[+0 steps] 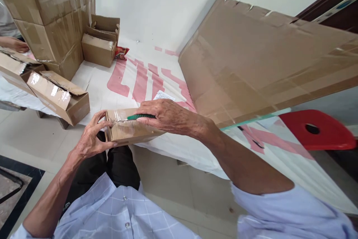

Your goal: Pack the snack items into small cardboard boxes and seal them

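Note:
A taped brown cardboard box lies at the front edge of the cloth-covered table, partly over my lap. My left hand grips its left end, thumb low on the front side and fingers at the top corner. Above the box's top, my right hand is closed around a green box cutter. The cutter's tip points left, along the taped seam on the lid. Fingers of the right hand hide the rear of the cutter and part of the box's right end.
Two opened boxes, one a long carton, lie at the left. Tall taped cartons and a small open box stand behind. A large cardboard sheet leans at the right, near a red stool. Another person's hand shows far left.

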Tool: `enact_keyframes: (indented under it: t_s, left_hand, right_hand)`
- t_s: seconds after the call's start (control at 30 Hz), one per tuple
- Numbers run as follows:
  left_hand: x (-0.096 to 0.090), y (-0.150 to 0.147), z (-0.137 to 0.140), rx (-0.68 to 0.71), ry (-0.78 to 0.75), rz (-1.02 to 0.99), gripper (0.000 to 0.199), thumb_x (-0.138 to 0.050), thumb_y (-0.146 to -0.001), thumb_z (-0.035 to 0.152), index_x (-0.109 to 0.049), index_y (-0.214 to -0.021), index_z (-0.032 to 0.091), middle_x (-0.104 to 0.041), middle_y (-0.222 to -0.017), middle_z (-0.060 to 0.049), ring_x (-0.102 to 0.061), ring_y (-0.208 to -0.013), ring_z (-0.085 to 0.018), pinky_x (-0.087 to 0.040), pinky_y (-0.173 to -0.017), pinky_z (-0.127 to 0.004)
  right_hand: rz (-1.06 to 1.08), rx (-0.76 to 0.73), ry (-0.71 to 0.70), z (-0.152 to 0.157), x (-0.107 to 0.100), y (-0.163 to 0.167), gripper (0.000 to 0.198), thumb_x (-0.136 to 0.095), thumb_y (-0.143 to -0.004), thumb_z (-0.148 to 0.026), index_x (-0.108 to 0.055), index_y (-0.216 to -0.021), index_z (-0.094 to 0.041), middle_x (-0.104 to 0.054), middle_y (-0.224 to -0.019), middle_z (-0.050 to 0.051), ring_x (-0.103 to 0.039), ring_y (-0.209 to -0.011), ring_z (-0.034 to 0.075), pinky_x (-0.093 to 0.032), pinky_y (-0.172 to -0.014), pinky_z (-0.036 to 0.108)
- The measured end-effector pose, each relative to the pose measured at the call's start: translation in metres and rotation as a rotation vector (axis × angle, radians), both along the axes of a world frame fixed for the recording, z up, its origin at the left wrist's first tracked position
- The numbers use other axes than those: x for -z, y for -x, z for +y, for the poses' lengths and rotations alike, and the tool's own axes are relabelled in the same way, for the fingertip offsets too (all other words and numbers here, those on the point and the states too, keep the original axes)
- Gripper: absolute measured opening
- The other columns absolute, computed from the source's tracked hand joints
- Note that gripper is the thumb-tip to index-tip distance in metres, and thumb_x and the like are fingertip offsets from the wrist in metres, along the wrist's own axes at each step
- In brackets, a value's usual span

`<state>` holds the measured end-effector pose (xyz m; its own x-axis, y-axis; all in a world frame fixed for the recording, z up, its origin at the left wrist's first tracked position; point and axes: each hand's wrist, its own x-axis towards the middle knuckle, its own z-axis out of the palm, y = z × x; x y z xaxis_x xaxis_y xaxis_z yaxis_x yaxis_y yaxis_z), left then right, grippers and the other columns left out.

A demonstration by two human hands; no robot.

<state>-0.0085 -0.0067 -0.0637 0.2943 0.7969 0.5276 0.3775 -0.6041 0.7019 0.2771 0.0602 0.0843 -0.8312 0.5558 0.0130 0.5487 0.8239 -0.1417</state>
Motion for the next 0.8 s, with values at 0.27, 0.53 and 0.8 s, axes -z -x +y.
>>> enact_keyframes:
  t_s: [0.27,0.53,0.8]
  left_hand:
    - [0.009,0.000,-0.004,0.004,-0.029,-0.014,0.061,-0.094,-0.080,0.029,-0.069,-0.136,0.029,-0.047,-0.164,-0.017,-0.051,-0.154,-0.040,-0.049,-0.123,-0.064]
    - [-0.001,-0.001,-0.003,-0.015,-0.059,0.033,0.049,-0.089,-0.080,0.024,-0.069,-0.124,0.025,-0.048,-0.159,-0.017,-0.056,-0.148,-0.036,-0.054,-0.119,-0.056]
    - [-0.012,0.000,0.001,-0.018,-0.057,0.086,0.039,-0.085,-0.080,0.027,-0.069,-0.115,0.023,-0.052,-0.152,-0.015,-0.059,-0.143,-0.034,-0.056,-0.116,-0.052]
  right_hand:
    - [-0.182,-0.012,-0.041,0.002,-0.009,0.014,0.032,-0.053,-0.114,-0.037,-0.078,-0.130,-0.025,-0.077,-0.104,0.007,-0.069,-0.090,0.021,-0.036,-0.067,0.030]
    - [-0.373,0.028,-0.120,-0.003,-0.007,0.037,0.028,-0.057,-0.114,-0.035,-0.080,-0.119,-0.020,-0.078,-0.108,0.011,-0.071,-0.087,0.022,-0.032,-0.062,0.031]
    - [-0.315,0.189,-0.113,0.017,0.008,-0.063,0.024,-0.065,-0.107,-0.034,-0.083,-0.097,-0.023,-0.079,-0.097,0.010,-0.072,-0.087,0.027,-0.042,-0.065,0.036]
